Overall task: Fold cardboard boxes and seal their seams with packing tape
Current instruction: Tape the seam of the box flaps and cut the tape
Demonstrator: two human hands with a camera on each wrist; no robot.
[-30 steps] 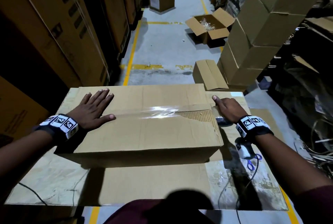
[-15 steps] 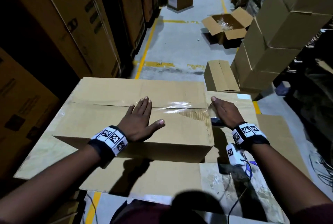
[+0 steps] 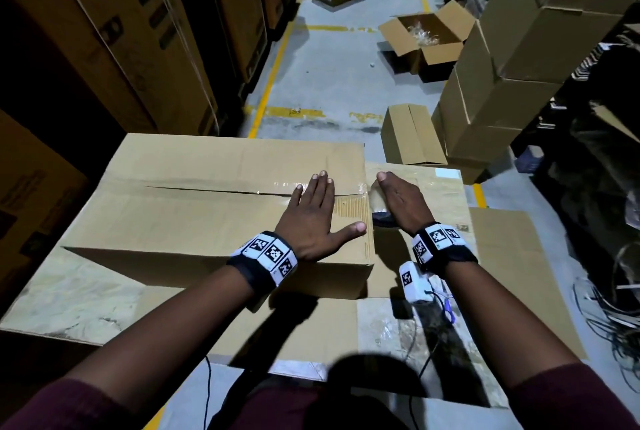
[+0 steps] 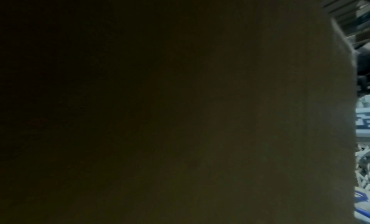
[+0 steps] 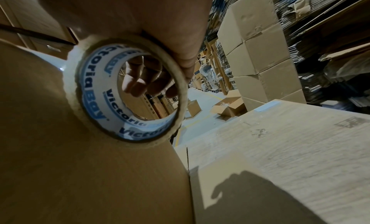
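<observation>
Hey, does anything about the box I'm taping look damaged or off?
Yes. On the box, just right of the left hand, the top paper layer is torn away, baring ribbed corrugation beside the seam. The seam also gapes left of that hand. The right hand holds the tape roll at the box's end.

The large brown corrugated-cardboard box (image 3: pixel 214 221) is matt and dry-looking, its paper skin torn away near the right end to bare ribbed fluting. A strip of clear glossy plastic tape (image 3: pixel 287 185) along its top seam catches the light. The roll of clear packing tape (image 5: pixel 128 91) has a smooth printed white-and-blue paper core and a cloudy, slightly fuzzy edge. The flat cardboard sheet covering the tabletop (image 3: pixel 502 256) looks scuffed and rough, with shiny patches of old tape residue. The grey concrete floor (image 3: pixel 339 83) is dull and smooth.
</observation>
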